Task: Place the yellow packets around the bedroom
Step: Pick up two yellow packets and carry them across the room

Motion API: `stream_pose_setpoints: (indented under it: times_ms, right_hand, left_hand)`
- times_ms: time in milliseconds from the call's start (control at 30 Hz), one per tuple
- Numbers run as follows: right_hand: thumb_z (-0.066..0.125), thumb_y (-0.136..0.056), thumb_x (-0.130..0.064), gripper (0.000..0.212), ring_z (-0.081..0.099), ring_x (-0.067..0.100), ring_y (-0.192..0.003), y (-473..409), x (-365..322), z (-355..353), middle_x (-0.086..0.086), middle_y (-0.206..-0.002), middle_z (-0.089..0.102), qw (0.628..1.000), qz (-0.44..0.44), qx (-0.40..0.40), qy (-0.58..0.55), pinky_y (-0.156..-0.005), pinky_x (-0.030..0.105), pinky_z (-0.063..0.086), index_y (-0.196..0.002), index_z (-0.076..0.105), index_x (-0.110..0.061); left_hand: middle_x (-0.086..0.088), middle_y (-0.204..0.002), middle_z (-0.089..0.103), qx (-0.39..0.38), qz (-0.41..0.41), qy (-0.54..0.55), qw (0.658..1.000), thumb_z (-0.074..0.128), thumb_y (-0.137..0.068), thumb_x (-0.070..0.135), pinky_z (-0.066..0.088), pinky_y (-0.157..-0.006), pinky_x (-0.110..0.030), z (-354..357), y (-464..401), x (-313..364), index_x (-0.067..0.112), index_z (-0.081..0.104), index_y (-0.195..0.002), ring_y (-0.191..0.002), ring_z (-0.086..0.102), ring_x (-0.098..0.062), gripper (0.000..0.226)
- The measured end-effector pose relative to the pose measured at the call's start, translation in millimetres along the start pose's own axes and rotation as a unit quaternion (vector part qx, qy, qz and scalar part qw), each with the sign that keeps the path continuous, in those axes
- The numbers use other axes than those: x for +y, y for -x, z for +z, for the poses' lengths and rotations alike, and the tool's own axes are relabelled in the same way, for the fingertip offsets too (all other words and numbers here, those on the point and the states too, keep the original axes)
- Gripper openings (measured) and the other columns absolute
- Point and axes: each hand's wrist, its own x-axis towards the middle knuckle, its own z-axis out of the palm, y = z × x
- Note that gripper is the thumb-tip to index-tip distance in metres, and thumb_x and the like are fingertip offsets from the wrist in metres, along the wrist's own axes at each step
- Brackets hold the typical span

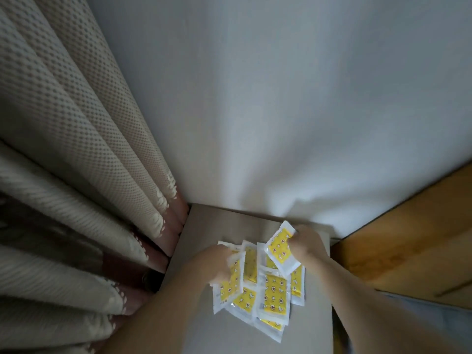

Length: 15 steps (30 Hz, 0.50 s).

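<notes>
Leftmost, a dotted beige curtain (76,149) hangs in folds beside a pale wall (281,98). Below the wall sits a small grey table (204,226), and nearly all your packets (273,292) lie heaped on it in an overlapping pile. Your left hand (219,261) curls round one packet at the pile's left edge. Your right hand (304,238) pinches another packet (281,247) by its upper corner, tilted and lifted just above the heap. A wooden surface (408,238) lies at far right. Judging by this, placing has barely begun: no packet shows anywhere else in the room. Each packet is flat, yellow with small printed figures, sealed inside a clear white-edged wrapper.
</notes>
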Motion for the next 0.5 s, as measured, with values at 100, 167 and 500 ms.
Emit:
stream_pose_setpoints:
  times_ms: [100, 167, 500]
  right_hand:
    - [0.048, -0.085, -0.003, 0.021, 0.053, 0.022, -0.073, 45.5, -9.5, -56.7, 0.001, -0.076, 0.056, 1.0, -0.012, 0.01, -0.003, -0.052, 0.023, 0.031, -0.069, 0.047, -0.017]
    - [0.047, -0.089, -0.006, 0.013, 0.051, 0.024, -0.078, 86.6, -11.1, -96.3, 0.007, -0.085, 0.058, 0.997, 0.013, 0.04, -0.064, -0.061, 0.026, 0.035, -0.077, 0.051, -0.01]
    - [0.051, -0.084, -0.004, 0.013, 0.057, 0.026, -0.076, 297.4, 67.2, -241.5, 0.015, -0.089, 0.065, 0.889, 0.094, 0.249, -0.373, -0.066, 0.035, 0.046, -0.09, 0.062, -0.001]
  left_hand:
    - [-0.005, -0.115, 0.061, 0.049, 0.025, 0.025, 0.998, 0.057, -0.084, 0.013, 0.045, -0.073, -0.029, -30.1, 47.6, 32.2, 0.013, 0.057, -0.122, -0.108, 0.06, -0.025, 0.038]
    - [-0.005, -0.13, 0.058, 0.091, 0.035, 0.019, 0.995, 0.056, -0.084, 0.017, 0.048, -0.087, -0.031, -46.5, 83.4, 54.3, 0.018, 0.053, -0.131, -0.118, 0.057, -0.024, 0.047]
    - [-0.004, -0.074, 0.055, 0.272, 0.231, 0.167, 0.919, 0.059, -0.085, 0.024, 0.035, -0.048, -0.027, -91.0, 259.3, 205.5, 0.009, 0.049, -0.081, -0.068, 0.054, -0.022, 0.018]
